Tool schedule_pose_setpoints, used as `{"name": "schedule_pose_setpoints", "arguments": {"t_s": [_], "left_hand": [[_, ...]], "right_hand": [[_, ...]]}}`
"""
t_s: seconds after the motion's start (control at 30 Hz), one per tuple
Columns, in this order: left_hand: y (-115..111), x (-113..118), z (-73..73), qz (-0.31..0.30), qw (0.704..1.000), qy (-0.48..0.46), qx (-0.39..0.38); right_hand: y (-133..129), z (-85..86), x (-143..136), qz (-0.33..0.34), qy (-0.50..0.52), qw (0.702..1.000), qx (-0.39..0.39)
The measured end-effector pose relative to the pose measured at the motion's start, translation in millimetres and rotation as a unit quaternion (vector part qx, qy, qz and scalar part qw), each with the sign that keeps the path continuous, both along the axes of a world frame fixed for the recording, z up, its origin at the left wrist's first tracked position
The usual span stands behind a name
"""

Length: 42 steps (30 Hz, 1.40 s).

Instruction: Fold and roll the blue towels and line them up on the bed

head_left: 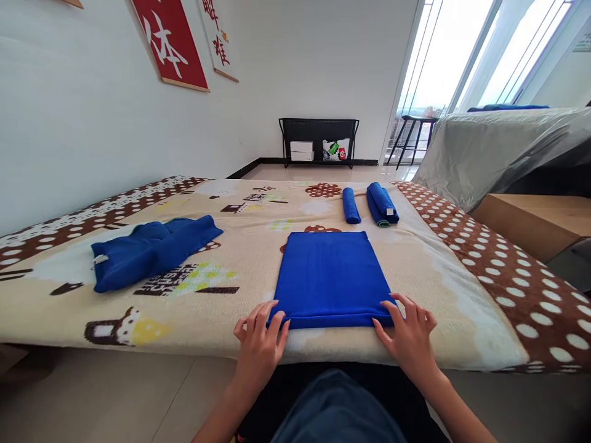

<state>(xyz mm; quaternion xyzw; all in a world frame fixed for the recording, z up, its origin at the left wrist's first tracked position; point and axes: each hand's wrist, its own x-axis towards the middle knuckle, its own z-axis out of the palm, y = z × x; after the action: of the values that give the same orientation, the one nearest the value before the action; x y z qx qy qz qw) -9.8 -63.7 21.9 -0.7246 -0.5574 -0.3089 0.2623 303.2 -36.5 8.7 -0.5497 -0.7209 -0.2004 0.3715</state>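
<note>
A blue towel (330,271) lies flat in front of me on the patterned blanket (249,246), its near edge turned over into a narrow fold. My left hand (261,335) is closed on the near left corner, thumb and fingers pinching it. At the near right corner, my right hand (410,329) grips the same towel in a similar pinch. Beyond it lie a thin rolled blue towel (351,206) and a thicker blue roll (383,204) with a white tag. Off to the left is a loosely bunched blue towel (154,251), also tagged.
The blanket covers a bed-like surface, with a brown dotted border (512,289) on the right. A cardboard box (535,218) stands beside it, near a plastic-covered piece of furniture (503,141). A black rack (318,140) and a stool (412,132) stand at the back.
</note>
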Motion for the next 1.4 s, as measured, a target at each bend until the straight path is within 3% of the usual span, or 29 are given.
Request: {"name": "schedule_pose_setpoints", "arguments": {"t_s": [0.07, 0.13, 0.2, 0.3, 0.43, 0.5, 0.63, 0.73, 0.97, 1.03, 1.13, 1.4], "left_hand": [[-1, 4, -5.1, -0.042, 0.998, 0.04, 0.018], [0, 6, -11.5, -0.096, 0.993, 0.072, 0.02], [1, 4, -16.7, -0.142, 0.987, 0.077, 0.012], [-1, 3, -19.8, -0.176, 0.983, 0.043, -0.002], [-10, 18, -17.0, -0.124, 0.992, -0.01, -0.017], [-13, 31, -15.7, -0.132, 0.991, 0.004, -0.037], [-11, 54, -16.0, -0.209, 0.969, 0.087, -0.095], [-8, 61, -17.4, -0.204, 0.969, 0.095, -0.103], [-9, 63, -20.1, -0.23, 0.97, 0.033, -0.071], [-8, 59, -20.1, -0.228, 0.969, 0.045, -0.08], [-5, 39, -22.4, -0.209, 0.971, 0.076, -0.092], [-6, -50, -36.4, -0.146, 0.987, 0.055, -0.04]], "right_hand": [[-2, -1.8, -6, 0.076, -0.055, 0.996, 0.001], [-3, -4.4, -9, 0.19, -0.117, 0.975, -0.01], [-5, -7.5, -9, 0.254, -0.133, 0.958, -0.024], [-11, -11.7, -13, 0.249, -0.087, 0.964, -0.044], [-21, -15.8, -36, 0.209, -0.027, 0.977, -0.044], [-23, -17.8, -48, 0.187, -0.003, 0.981, -0.045], [-23, -20.5, -51, 0.179, 0.008, 0.983, -0.048], [-24, -17.5, -45, 0.184, 0.002, 0.982, -0.049], [-28, -1.8, -71, 0.327, -0.033, 0.937, -0.119], [-25, -3.3, -69, 0.315, -0.04, 0.94, -0.127], [-18, -10.5, -44, 0.28, -0.055, 0.951, -0.121], [-10, -26.3, 52, 0.188, -0.065, 0.976, -0.087]]}}
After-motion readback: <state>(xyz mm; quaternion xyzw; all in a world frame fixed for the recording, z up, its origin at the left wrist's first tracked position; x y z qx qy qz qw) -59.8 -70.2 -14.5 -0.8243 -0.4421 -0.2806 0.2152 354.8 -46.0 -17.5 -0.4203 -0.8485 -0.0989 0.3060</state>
